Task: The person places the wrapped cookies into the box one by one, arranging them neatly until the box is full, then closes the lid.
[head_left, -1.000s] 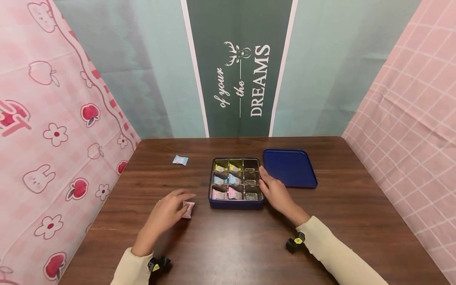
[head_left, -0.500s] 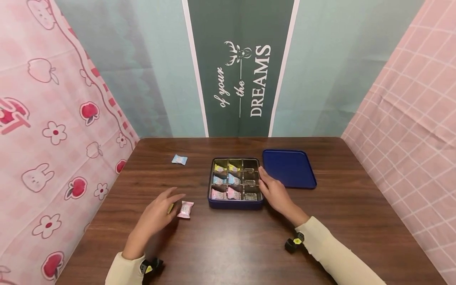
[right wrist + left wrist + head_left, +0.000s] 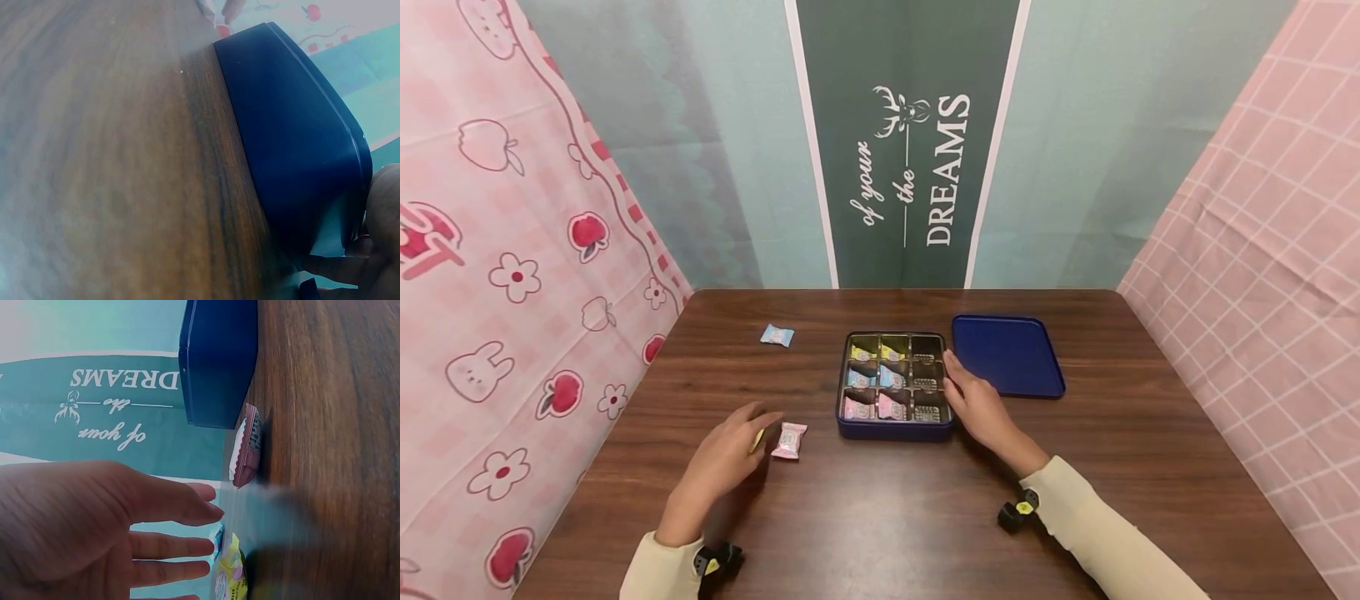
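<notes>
- Blue tin [image 3: 895,430] sat on surface [image 3: 880,517].
- L hand [image 3: 724,452] was left of tin; grip loose, fingers fairly straight, nothing held.
- Yellow sweet [image 3: 235,572] lay by its fingertips, left of tin.
- Pink sweet [image 3: 790,441] lay btwn L hand & tin.
- R hand [image 3: 979,406] rested vs. tin's R side, fingers extended.
- Lid [image 3: 1007,356] lay right of tin.

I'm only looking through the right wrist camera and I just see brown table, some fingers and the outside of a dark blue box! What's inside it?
Observer: From above, the head view shows yellow, blue and pink wrapped sweets inside the box.
Operator: Ooh! Is there a blue one that isn't in the box?
Observer: Yes, a blue sweet lies on the table, left of the box, toward the back edge.
</notes>
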Motion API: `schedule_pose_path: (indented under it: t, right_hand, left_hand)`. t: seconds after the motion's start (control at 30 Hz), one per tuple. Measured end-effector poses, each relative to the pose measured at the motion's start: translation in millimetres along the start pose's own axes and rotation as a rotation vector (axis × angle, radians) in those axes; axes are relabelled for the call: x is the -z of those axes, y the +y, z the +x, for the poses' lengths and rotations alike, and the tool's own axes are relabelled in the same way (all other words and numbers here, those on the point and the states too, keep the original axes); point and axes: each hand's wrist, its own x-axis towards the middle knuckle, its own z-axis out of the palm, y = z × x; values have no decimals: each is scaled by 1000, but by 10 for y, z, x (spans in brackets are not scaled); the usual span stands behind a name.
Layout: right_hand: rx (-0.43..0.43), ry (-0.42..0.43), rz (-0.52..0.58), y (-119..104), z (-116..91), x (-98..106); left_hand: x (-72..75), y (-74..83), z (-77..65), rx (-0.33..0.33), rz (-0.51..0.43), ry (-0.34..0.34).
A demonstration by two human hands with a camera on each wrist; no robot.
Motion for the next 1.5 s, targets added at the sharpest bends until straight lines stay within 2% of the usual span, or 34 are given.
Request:
schedule_pose_path:
  t: [0.3,0.53,0.97,1.2,1.5]
  right_hand:
    - [4,18,-7,14,-2,-15]
    - [8,18,-7,14,15,-13]
    - [-3,4,2,32,28,-10]
    - [0,0,9,24,26,-16]
    - [-1,0,4,15,16,-18]
  left_hand:
    - [-6,-16,-36,31,7,-74]
    - [-23,-40,-28,23,-11,-51]
    - [-63,-68,47,64,-23,-52]
    - [-19,-101,-34,120,-21,-21]
    - [8,-214,-84,94,-36,-50]
